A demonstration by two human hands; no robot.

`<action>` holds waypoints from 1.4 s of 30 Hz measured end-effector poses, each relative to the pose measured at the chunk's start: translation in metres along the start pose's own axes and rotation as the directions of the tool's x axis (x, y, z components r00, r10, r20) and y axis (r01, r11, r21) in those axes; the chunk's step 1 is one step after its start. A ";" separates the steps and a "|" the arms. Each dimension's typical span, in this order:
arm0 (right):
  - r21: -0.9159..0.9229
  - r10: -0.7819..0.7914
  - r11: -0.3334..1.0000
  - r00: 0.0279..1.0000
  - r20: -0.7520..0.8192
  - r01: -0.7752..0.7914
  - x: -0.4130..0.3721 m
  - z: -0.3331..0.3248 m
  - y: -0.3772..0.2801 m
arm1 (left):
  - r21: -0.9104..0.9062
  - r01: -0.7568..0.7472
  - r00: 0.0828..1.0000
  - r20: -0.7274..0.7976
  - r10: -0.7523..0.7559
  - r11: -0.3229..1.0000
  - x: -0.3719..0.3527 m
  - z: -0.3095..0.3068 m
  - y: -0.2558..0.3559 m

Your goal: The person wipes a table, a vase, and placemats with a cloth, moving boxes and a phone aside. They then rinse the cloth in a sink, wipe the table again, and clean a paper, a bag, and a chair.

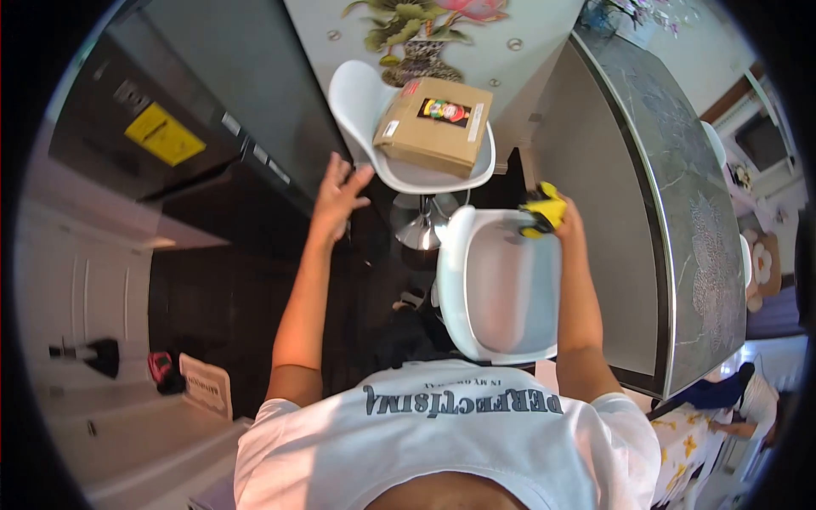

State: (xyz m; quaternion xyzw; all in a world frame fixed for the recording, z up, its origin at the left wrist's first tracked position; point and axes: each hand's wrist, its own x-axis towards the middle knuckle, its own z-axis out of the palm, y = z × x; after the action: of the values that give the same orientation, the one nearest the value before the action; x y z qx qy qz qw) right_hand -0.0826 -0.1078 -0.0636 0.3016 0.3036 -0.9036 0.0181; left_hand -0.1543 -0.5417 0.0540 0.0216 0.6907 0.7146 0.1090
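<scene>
My left hand [339,197] is raised in the air with its fingers spread, holding nothing, to the left of a white bar chair [357,98]. On that chair's seat rests a closed brown cardboard box [432,140] with a colourful cartoon picture and white labels on top. My right hand [570,219] grips a yellow-and-black object [544,210] over the far right corner of a nearer white chair [510,280]; I cannot tell its exact kind. The nearer chair stands in front of my body, slightly right.
A dark refrigerator [229,110] with a yellow label stands on the left. Along the right runs a counter with a grey marble top [680,170]. Behind the box is a wall with a lotus-and-vase picture [425,55]. Another person [748,404] stands by a flowered tablecloth, lower right.
</scene>
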 end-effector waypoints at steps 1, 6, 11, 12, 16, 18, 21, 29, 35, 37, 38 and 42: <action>0.017 0.066 0.998 0.992 0.110 -0.068 0.031 0.016 0.009 | 0.058 -0.021 0.998 -0.053 0.024 0.998 0.035 -0.009 0.008; 0.042 0.260 0.965 0.966 -0.002 -0.260 0.142 0.050 0.070 | 0.121 0.144 0.987 0.048 -0.151 0.982 0.182 -0.036 0.021; 0.134 0.248 0.965 0.944 -0.215 -0.223 0.153 0.055 0.081 | -0.207 0.322 0.947 0.082 -0.312 0.924 0.238 -0.047 -0.019; 0.163 0.254 0.962 0.938 -0.237 -0.219 0.148 0.061 0.077 | -0.250 0.269 0.963 0.084 -0.255 0.930 0.240 -0.047 -0.026; 0.170 0.237 0.967 0.916 -0.325 -0.190 0.164 0.052 0.077 | -0.266 0.261 0.965 0.071 -0.251 0.928 0.230 -0.041 -0.021; 0.230 0.242 0.956 0.930 -0.278 -0.180 0.168 0.045 0.072 | -0.298 0.257 0.966 0.070 -0.248 0.919 0.229 -0.039 -0.025; 0.213 0.192 0.968 0.933 -0.304 -0.130 0.183 0.025 0.073 | -0.333 0.249 0.968 0.107 -0.226 0.909 0.230 -0.039 -0.045; 0.123 -0.026 0.990 0.940 -0.341 0.072 0.182 -0.061 0.006 | -0.371 0.317 0.946 0.192 -0.262 0.873 0.226 0.062 -0.066; 0.063 -0.149 0.983 0.950 -0.274 0.173 0.196 -0.114 -0.020 | -0.462 0.189 0.981 0.121 -0.149 0.867 0.219 0.100 -0.055; -0.037 -0.255 0.966 0.921 -0.295 0.256 0.197 -0.110 -0.018 | -0.462 0.185 0.982 0.111 -0.151 0.867 0.220 0.102 -0.060; -0.120 -0.334 0.943 0.889 -0.315 0.311 0.191 -0.095 -0.020 | -0.470 0.210 0.977 0.121 -0.173 0.858 0.219 0.103 -0.066; -0.473 -0.595 0.774 0.739 -0.316 0.421 0.135 -0.001 -0.014 | -0.334 0.200 0.965 0.231 -0.125 0.921 0.161 0.087 -0.058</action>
State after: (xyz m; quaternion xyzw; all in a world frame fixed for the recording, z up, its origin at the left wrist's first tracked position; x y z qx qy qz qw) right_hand -0.1955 -0.0757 -0.1323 0.3958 0.5359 -0.7035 -0.2476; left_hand -0.2880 -0.4252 -0.0192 0.0176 0.5349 0.8097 0.2409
